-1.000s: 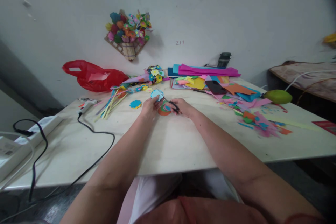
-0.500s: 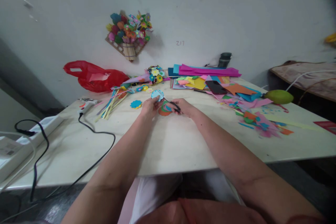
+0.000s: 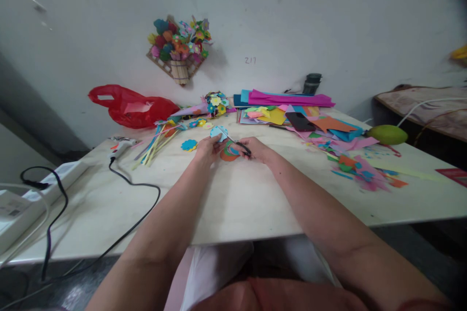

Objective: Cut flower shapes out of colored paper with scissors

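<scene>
Pinched in my left hand (image 3: 209,148) is a light blue paper piece (image 3: 218,132) with a scalloped edge. My right hand (image 3: 255,149) is closed around the black handles of a pair of scissors (image 3: 243,147). The blades point up and left and lie against the blue paper. Between the hands, on the table, are orange and other coloured paper circles (image 3: 228,156), partly hidden by my fingers. Left of my left hand lies a blue scalloped paper flower (image 3: 188,145) with yellow paper beneath it.
A glue gun (image 3: 123,145) with a black cord and a red plastic bag (image 3: 133,107) are at left, with paper strips (image 3: 155,143) nearby. Coloured sheets (image 3: 273,115), a phone (image 3: 299,121) and paper scraps (image 3: 365,172) lie at right. A paper bouquet (image 3: 180,43) hangs on the wall.
The blue paper and the scissor blades have shifted very slightly against each other. Both hands stay in nearly the same place.
</scene>
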